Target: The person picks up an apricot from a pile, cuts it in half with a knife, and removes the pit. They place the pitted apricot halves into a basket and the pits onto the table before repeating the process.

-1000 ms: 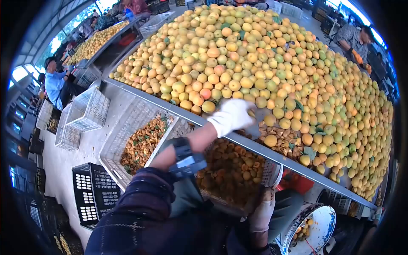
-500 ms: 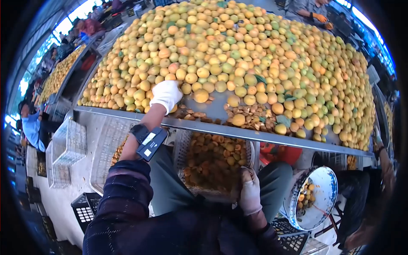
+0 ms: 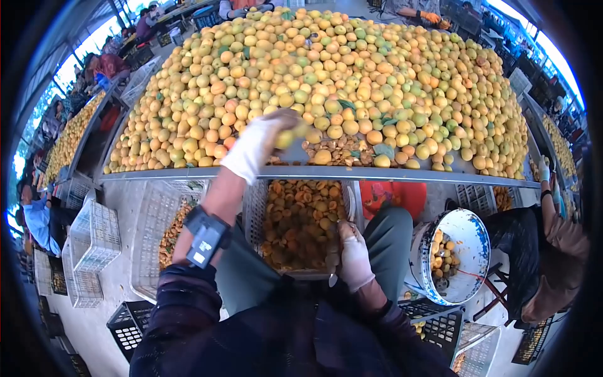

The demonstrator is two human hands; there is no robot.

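My left hand (image 3: pixel 259 143), in a white glove with bare fingertips, is over the front of the apricot heap, closed around a yellow-green apricot (image 3: pixel 285 139); motion blurs the fingers. My right hand (image 3: pixel 355 256), also gloved, is by my right knee at the crate's near right corner. Its fingers are wrapped round a small knife (image 3: pixel 333 277), whose short metal blade points down; the handle is hidden. Between my knees a white plastic crate (image 3: pixel 353 204) holds apricot halves (image 3: pixel 301 217). Whole apricots (image 3: pixel 264 81) cover the metal table (image 3: pixel 301 173) in front.
Apricot scraps (image 3: pixel 339 151) lie by the table's front lip. A white bucket (image 3: pixel 465 248) with fruit stands to my right, near a seated person (image 3: pixel 553 251). White crates (image 3: pixel 94 235) and a black crate (image 3: pixel 130 320) are at left. A red plastic thing (image 3: pixel 402 196) is under the table.
My left hand has moved right and lifted off the heap, with an apricot now showing in it. The right hand stays low by the crate, its blade now visible. The view has shifted slightly.
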